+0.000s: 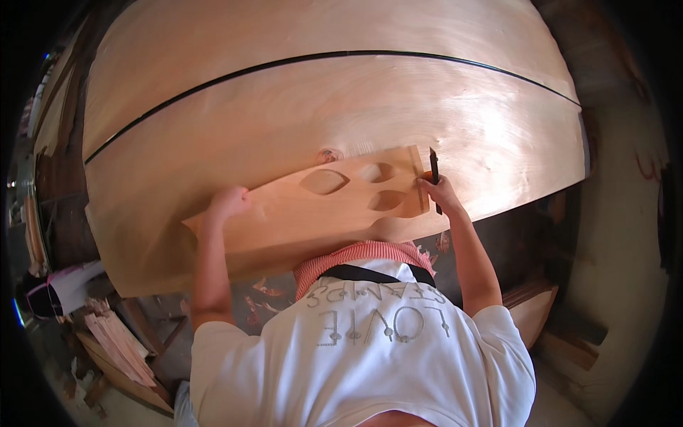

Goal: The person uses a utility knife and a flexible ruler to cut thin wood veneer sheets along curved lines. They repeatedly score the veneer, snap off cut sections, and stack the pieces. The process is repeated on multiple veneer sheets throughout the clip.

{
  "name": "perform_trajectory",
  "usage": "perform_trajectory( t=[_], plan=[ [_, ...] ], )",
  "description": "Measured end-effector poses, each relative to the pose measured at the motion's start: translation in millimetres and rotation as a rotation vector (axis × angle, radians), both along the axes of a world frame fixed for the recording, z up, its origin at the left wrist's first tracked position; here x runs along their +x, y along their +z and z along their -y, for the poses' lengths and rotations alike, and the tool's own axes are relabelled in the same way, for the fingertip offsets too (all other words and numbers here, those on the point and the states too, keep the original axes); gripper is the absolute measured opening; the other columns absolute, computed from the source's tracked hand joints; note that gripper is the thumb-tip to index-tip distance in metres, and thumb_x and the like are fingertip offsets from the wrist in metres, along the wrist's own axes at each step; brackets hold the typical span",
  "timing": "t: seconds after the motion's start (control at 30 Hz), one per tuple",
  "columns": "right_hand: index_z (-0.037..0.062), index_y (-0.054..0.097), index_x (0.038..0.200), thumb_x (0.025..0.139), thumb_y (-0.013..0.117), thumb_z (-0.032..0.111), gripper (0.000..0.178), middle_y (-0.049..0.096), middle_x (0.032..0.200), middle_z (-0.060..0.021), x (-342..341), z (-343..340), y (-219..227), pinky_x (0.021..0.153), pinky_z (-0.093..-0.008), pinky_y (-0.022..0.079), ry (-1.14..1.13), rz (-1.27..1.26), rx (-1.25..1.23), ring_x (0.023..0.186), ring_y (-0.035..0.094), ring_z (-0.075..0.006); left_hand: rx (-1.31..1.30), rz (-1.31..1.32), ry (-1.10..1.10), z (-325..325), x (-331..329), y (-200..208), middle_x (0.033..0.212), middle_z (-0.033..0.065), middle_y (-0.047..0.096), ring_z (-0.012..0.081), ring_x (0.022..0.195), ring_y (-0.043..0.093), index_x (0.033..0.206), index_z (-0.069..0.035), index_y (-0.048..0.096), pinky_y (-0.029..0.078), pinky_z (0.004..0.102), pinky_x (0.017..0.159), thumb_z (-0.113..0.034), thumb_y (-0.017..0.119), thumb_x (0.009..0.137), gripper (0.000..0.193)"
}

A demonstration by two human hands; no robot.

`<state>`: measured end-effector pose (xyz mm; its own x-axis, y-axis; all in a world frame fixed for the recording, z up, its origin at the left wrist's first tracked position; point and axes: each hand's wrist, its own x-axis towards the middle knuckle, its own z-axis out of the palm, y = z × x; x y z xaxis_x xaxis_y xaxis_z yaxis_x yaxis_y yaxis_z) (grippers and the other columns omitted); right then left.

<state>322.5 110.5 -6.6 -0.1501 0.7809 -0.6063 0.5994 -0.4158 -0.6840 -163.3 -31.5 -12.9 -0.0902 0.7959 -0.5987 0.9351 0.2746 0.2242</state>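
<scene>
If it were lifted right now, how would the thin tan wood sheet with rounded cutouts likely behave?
The thin tan wood sheet would probably flex, since its edges look slender. It is likely light for its size, being thin and pierced. It might crack near the rounded cutouts, where little wood separates some neighbours.

L head cam, wide fisheye, looks down, close, over wearer's shirt [384, 370] at wood panel [277, 206], rim prob. warped.
</scene>
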Motion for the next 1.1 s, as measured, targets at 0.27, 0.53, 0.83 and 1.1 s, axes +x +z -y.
perform_trajectory(
  t=[0.27,0.53,0.83,1.1],
  plan=[
    [0.0019,0.061,0.078,0.075,0.064,0.021,0.019,0.053,0.062,0.0017,-22,-53,-54,0.053,-0.0234,0.039,-0.109,-0.033,0.264,0.058,0.046,-0.0056,0.679,-0.463,0.089,-19,41,-19,0.118,0.0141,0.047,0.0273,0.106,0.046,0.112,-0.007,0.049,0.032,0.0469,0.092,-0.028,0.056,0.076,0.042],
    [0.0016,0.060,0.082,0.077,0.063,0.020,0.019,0.053,0.066,0.0017,-38,-65,-58,0.053,-0.0232,0.038,-0.115,0.048,0.272,0.060,0.045,-0.0052,0.678,-0.188,0.072,-18,130,-47,0.136,0.0133,0.028,0.0273,0.126,0.026,0.130,-0.007,0.032,0.017,0.0489,0.101,-0.038,0.055,0.078,0.065],
    [0.0008,0.055,0.100,0.077,0.062,0.019,0.030,0.057,0.069,-0.0078,-41,-67,-72,0.058,-0.0310,0.043,-0.074,0.237,0.670,0.061,0.053,-0.0194,0.760,-0.192,0.177,-33,124,-54,0.137,0.0145,0.027,0.0291,0.126,0.025,0.131,-0.009,0.032,0.016,0.0498,0.101,-0.037,0.054,0.078,0.063],
    [0.0127,0.024,0.135,0.084,0.043,0.007,0.054,0.055,0.077,-0.0120,-87,-2,-15,0.067,-0.0338,0.043,0.547,0.095,0.277,0.072,0.056,-0.0247,0.774,-0.162,0.251,-34,125,-53,0.136,0.0105,0.029,0.0242,0.126,0.026,0.129,-0.012,0.036,0.016,0.0483,0.102,-0.032,0.052,0.079,0.056]
  ],
)
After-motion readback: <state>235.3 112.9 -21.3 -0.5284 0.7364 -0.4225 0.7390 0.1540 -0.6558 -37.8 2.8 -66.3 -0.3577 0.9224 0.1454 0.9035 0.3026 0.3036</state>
